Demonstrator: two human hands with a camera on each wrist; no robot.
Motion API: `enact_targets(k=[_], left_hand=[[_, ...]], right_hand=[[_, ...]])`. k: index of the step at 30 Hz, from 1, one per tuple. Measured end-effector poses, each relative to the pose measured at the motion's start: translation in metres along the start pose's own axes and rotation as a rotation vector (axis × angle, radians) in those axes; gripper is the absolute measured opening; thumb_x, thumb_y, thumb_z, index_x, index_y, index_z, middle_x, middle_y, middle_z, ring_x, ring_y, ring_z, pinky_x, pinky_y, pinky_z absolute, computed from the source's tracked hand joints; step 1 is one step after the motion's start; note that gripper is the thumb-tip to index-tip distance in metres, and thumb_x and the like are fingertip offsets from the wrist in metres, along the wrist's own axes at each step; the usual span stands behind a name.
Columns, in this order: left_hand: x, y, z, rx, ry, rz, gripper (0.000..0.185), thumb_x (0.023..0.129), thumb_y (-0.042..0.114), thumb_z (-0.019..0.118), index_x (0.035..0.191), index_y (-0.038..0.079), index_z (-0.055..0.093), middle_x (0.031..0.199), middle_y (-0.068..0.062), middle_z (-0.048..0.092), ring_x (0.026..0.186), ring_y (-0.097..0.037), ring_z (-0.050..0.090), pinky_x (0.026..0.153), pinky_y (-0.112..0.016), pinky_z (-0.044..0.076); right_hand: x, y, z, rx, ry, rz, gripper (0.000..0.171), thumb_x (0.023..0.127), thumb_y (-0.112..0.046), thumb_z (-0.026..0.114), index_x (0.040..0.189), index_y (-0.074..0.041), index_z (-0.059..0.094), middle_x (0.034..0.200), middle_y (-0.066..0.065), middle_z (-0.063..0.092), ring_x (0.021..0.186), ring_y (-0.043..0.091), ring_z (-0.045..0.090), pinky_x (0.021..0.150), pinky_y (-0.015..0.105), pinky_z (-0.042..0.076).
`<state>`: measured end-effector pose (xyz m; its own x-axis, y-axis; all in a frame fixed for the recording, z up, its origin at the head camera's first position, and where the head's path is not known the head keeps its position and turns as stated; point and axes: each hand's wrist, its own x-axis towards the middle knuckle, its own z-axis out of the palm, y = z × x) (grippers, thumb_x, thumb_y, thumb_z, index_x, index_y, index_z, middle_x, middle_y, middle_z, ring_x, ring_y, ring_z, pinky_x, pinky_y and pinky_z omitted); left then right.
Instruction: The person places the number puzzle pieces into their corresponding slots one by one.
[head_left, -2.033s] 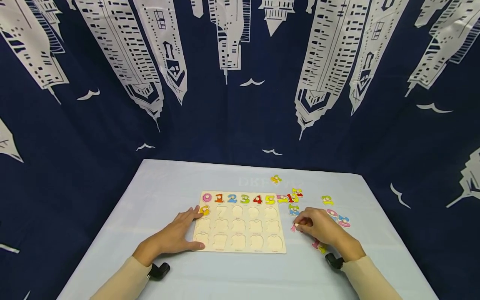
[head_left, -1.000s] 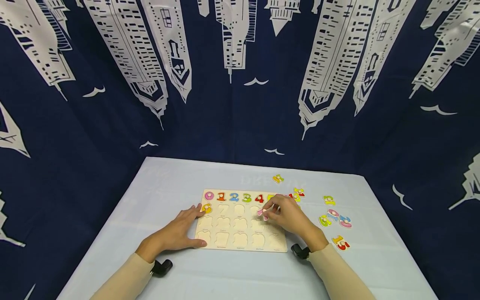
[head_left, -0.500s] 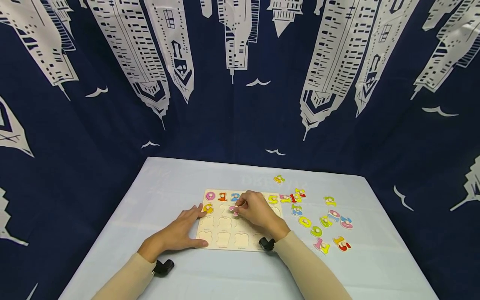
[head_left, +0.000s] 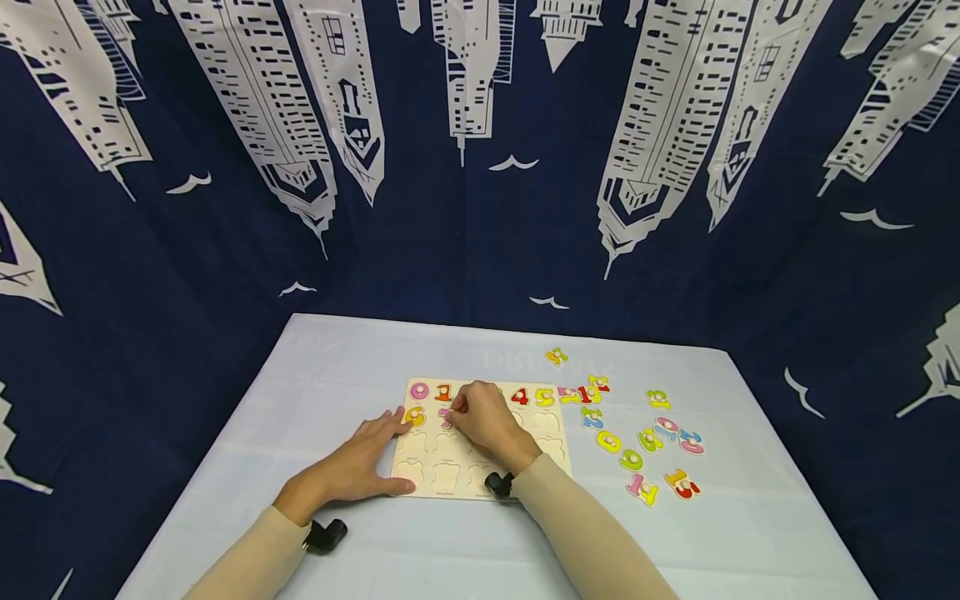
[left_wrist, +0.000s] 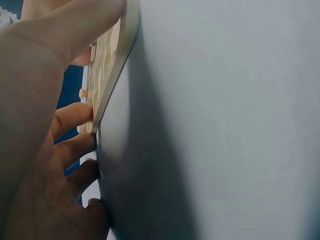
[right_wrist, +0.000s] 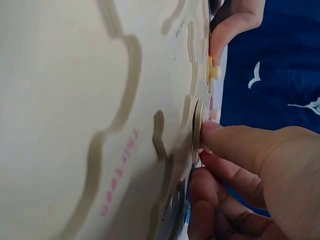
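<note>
A pale wooden number puzzle board (head_left: 444, 467) lies flat on the white table. Its top row holds number pieces with knobs, and a yellow 6 piece (head_left: 415, 417) sits at the start of the second row. My right hand (head_left: 487, 427) pinches a pink 7 piece (head_left: 445, 417) at the second-row slot just right of the 6. The right wrist view shows this piece (right_wrist: 197, 136) edge-on against the board, partly raised. My left hand (head_left: 348, 462) rests along the board's left edge, fingers spread, thumb near the lower corner. The 2 and 3 are behind my right hand.
Loose number pieces lie right of the board, among them a yellow 0 (head_left: 608, 442), a pink-and-yellow piece (head_left: 642, 489) and an orange-and-red 15 (head_left: 682, 484). A yellow-orange piece (head_left: 557, 357) lies near the back edge. A dark blue printed cloth (head_left: 465, 250) hangs behind the table.
My right hand has picked the pink 7 piece up from the right of the board and carried it left to the second row. My left hand has stayed on the board's left edge.
</note>
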<state>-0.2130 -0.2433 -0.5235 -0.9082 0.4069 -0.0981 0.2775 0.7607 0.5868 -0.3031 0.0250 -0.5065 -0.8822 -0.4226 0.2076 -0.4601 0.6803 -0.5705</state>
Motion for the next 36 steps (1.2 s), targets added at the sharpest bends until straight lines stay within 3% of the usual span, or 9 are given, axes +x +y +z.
enact_targets(k=[6,7,13,14,21,29,36], left_hand=[[0.000,0.001,0.000,-0.002,-0.004,-0.009,0.107,0.094,0.061,0.094,0.176,0.010,0.047,0.196,-0.016,0.023,0.180,-0.053,0.024,0.142,-0.078,0.027],[0.000,0.001,0.000,-0.002,-0.003,-0.009,0.107,0.094,0.061,0.094,0.176,0.010,0.047,0.196,-0.016,0.023,0.180,-0.053,0.024,0.142,-0.078,0.028],[-0.001,0.003,0.000,-0.002,-0.006,-0.010,0.107,0.094,0.060,0.095,0.176,0.009,0.047,0.196,-0.017,0.023,0.180,-0.053,0.024,0.142,-0.078,0.028],[-0.001,0.003,0.000,-0.003,-0.007,-0.011,0.107,0.094,0.059,0.095,0.176,0.009,0.047,0.196,-0.017,0.023,0.180,-0.053,0.024,0.142,-0.078,0.028],[0.000,0.002,0.000,0.002,-0.007,-0.013,0.108,0.094,0.061,0.094,0.176,0.009,0.046,0.196,-0.017,0.023,0.179,-0.054,0.024,0.142,-0.078,0.029],[-0.001,0.003,0.000,0.008,-0.001,-0.017,0.111,0.094,0.061,0.094,0.179,0.010,0.044,0.195,-0.018,0.025,0.179,-0.056,0.025,0.141,-0.079,0.028],[0.000,0.006,0.000,0.018,-0.002,-0.015,0.109,0.094,0.061,0.094,0.177,0.009,0.046,0.195,-0.018,0.025,0.178,-0.057,0.027,0.140,-0.079,0.031]], right_hand=[[0.000,-0.001,0.001,0.007,0.011,0.016,0.019,0.100,-0.013,0.094,0.085,-0.008,0.082,0.082,0.001,0.076,0.074,0.008,0.061,0.067,0.026,0.056],[0.002,0.010,0.006,0.003,0.024,-0.010,0.021,0.100,-0.019,0.094,0.085,-0.010,0.082,0.082,-0.001,0.076,0.075,0.009,0.062,0.068,0.026,0.057],[0.000,0.014,0.004,0.027,0.008,-0.034,0.014,0.101,-0.015,0.093,0.090,-0.009,0.085,0.084,0.001,0.073,0.079,0.010,0.059,0.070,0.025,0.053],[-0.002,0.005,-0.001,0.036,-0.012,-0.014,0.010,0.100,-0.009,0.093,0.092,-0.007,0.086,0.084,0.002,0.072,0.079,0.010,0.058,0.069,0.024,0.052],[-0.001,0.008,-0.002,0.031,-0.052,-0.046,0.006,0.099,-0.009,0.094,0.096,-0.009,0.088,0.087,0.002,0.071,0.081,0.009,0.057,0.072,0.022,0.050],[-0.007,0.010,-0.005,0.035,-0.089,-0.025,0.014,0.101,-0.014,0.094,0.113,-0.009,0.088,0.095,0.004,0.071,0.086,0.013,0.058,0.078,0.026,0.052],[-0.024,0.014,-0.027,0.038,-0.090,-0.026,0.024,0.100,-0.010,0.091,0.123,-0.008,0.087,0.107,0.008,0.080,0.095,0.017,0.069,0.088,0.033,0.061]])
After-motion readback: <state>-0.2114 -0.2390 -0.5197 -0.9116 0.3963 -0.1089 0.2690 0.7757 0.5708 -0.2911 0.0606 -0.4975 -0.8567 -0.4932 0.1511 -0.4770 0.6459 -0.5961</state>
